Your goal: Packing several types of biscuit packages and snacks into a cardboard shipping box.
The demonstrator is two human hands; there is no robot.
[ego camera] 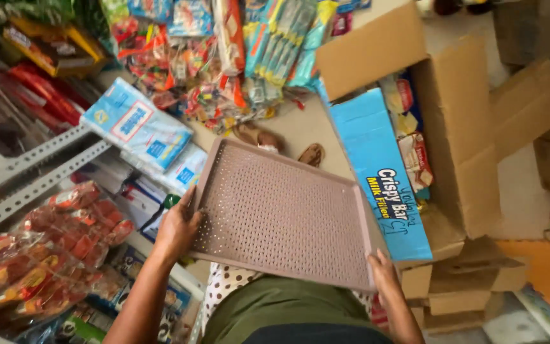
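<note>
Beside shop shelves, left hand [176, 230] and right hand [384, 277] grip a perforated tray [284, 213].

I am standing in a small retail shop, in a stocking area. To my left, slotted metal shelving [33, 169] carries red snack packets [46, 255] and blue-and-white wrapped packs [138, 124]. Ahead, a heap of assorted sweet and snack packets [205, 64] lies in bulk. On my right, an open cardboard carton [459, 127] holds boxed goods, with further cartons [466, 280] stacked beside it.
</note>
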